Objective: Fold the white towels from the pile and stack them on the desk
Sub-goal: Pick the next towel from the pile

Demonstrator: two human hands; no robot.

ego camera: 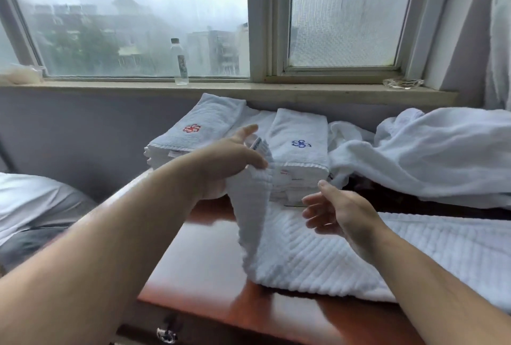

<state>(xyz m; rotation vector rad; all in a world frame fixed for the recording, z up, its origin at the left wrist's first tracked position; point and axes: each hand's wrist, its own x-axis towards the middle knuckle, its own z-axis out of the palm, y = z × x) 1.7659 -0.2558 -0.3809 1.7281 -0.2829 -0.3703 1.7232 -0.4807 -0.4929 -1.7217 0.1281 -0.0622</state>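
At frame centre, the left hand (221, 162) pinches the ribbed white towel's (318, 256) corner; the open-fingered right hand (334, 209) should grab the matching corner.

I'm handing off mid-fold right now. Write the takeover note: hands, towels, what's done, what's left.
Left hand: grips a raised corner of the ribbed towel, which otherwise lies spread on the desk.
Right hand: open, holding nothing, above the towel.
Done: two folded stacks by the wall, red-logo stack and blue-logo stack.
Left: finish this fold and stack it, then work through the unfolded pile at the right.
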